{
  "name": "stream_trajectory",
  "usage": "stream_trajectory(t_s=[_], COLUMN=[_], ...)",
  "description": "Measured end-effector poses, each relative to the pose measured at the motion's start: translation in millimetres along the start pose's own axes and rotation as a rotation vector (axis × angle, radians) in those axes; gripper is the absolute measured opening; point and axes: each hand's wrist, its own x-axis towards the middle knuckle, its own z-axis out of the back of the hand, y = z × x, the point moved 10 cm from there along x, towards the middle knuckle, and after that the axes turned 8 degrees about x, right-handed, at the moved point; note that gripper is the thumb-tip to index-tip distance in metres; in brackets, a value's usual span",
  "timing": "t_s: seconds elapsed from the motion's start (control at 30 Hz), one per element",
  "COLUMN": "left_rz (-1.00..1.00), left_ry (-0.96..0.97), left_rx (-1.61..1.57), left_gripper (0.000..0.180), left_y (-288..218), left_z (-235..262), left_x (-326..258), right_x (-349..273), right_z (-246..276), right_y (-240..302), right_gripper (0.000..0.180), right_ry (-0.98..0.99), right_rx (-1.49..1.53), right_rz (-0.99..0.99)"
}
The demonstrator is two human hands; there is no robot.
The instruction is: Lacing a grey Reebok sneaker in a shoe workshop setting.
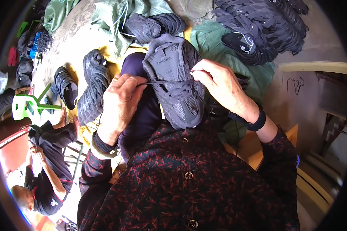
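Head view: both hands are up at the centre, left hand (121, 102) at nine o'clock of the grey shoe (177, 82) pinching one end of the dark lace (164, 82), right hand (219, 86) at three o'clock pinching the other end. The shoe rests on the lap, tongue pointing to twelve. Lower eyelets look laced; the top rows seem left to thread. Finished-looking shoes (92, 82) lie at nine o'clock on the floor.

Bright daylight from upper left, soft shadows, sharp centre, strong fisheye bending and dark vignette at rim.
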Motion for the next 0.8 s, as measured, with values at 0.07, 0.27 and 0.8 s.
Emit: stream_trajectory(t_s=[0.07, 0.27, 0.8], left_rz=[-0.002, 0.199, 0.084], left_ry=[0.005, 0.122, 0.142], left_rx=[-0.001, -0.086, -0.135], left_gripper=[0.014, 0.016, 0.013], left_y=[1.2, 37.5, -0.6], left_z=[10.4, 6.9, 4.1], left_x=[-7.5, -46.8, 24.6], right_x=[-0.9, -5.5, -2.6], right_z=[-1.5, 1.6, 3.9], right_y=[1.3, 0.6, 0.1], right_gripper=[0.011, 0.014, 0.009], right_ry=[0.033, 0.071, 0.146], right_rx=[0.002, -0.026, -0.167], right_rz=[-0.056, -0.065, -0.082])
